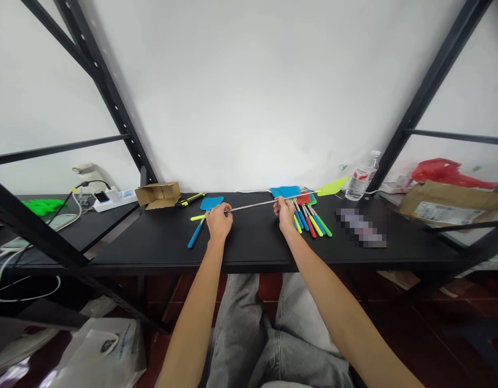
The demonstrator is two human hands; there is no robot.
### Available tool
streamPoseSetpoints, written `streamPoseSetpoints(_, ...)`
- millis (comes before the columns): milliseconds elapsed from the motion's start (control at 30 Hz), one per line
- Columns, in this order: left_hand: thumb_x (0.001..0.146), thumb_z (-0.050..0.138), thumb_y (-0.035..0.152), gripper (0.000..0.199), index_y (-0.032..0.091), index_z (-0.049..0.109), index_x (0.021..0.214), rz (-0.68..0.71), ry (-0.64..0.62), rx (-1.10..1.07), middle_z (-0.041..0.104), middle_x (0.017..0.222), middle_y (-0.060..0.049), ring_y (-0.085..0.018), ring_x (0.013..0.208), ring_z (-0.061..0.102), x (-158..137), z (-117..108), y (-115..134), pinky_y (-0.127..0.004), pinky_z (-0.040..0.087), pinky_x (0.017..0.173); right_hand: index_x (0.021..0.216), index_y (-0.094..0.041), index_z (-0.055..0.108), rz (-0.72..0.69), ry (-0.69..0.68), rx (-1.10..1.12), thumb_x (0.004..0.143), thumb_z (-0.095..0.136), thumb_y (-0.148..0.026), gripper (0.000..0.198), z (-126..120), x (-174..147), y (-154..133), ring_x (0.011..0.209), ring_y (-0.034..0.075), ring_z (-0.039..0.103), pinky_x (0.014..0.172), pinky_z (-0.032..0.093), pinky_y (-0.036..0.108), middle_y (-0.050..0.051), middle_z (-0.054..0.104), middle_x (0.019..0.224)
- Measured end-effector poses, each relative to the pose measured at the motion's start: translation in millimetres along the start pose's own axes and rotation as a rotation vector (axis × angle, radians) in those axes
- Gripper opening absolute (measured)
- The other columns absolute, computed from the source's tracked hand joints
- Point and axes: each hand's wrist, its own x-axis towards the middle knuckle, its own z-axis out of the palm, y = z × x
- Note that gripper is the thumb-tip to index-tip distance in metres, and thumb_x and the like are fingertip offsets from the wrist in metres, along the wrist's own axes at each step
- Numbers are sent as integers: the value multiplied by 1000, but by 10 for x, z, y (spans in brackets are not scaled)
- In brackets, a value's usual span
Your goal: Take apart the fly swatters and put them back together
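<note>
A yellow telescopic fly swatter (332,186) is stretched out between my hands, its thin metal rod drawn long. Close to the yellow handle at its left end, my left hand (219,219) pinches it with curled fingers. Farther along the rod, my right hand (285,211) grips it on the side toward the yellow paddle. Beneath my left hand lies a blue fly swatter (195,235) on the black desk (249,242), part of it covered by the hand. Beside my right hand is a pile of several fly swatters (312,222) with blue, red, green and yellow handles.
An open cardboard box (160,195) and a yellow-black box cutter (191,200) lie at the back left. Left of them is a white power strip (116,199). A water bottle (360,179) stands back right, near a blurred patch (362,227). Black shelf posts (430,81) frame both sides.
</note>
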Motion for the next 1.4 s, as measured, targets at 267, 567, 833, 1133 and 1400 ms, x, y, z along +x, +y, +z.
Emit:
streamPoseSetpoints(267,91,59,28,17,24,71,102,193,-120,-101,73,102,-4,-23,97,65,13,20,1,-34,46,88,80,-18,68,-13,-33,-21,78,68,-56,39,4,4,16,48,8,46,41,31,21,-1,58,61)
streamPoseSetpoints(567,97,50,39,29,24,73,107,196,-242,-125,75,101,-5,-21,91,68,-33,41,66,-29,48,79,80,-17,69,-59,-243,-126,78,68,-61,45,30,-27,33,50,9,50,42,33,22,2,63,66)
streamPoseSetpoints(833,93,57,45,27,29,74,107,93,-244,-19,75,106,-4,-21,92,68,-48,20,75,-28,47,77,77,-21,58,-40,105,29,80,59,-71,51,-13,35,19,47,9,47,42,35,21,-3,53,59)
streamPoseSetpoints(1133,97,49,48,33,32,75,109,154,-266,6,75,111,-2,-23,104,66,-61,24,73,-28,46,79,76,-21,55,-2,3,106,75,68,-68,49,-19,14,-9,48,8,46,42,35,20,-5,49,58)
streamPoseSetpoints(1400,97,46,50,36,32,75,108,146,-295,15,75,110,-3,-24,104,67,-74,18,115,-28,44,75,80,-21,59,13,-139,56,76,66,-68,48,-2,-36,1,51,8,50,44,37,20,-5,51,60)
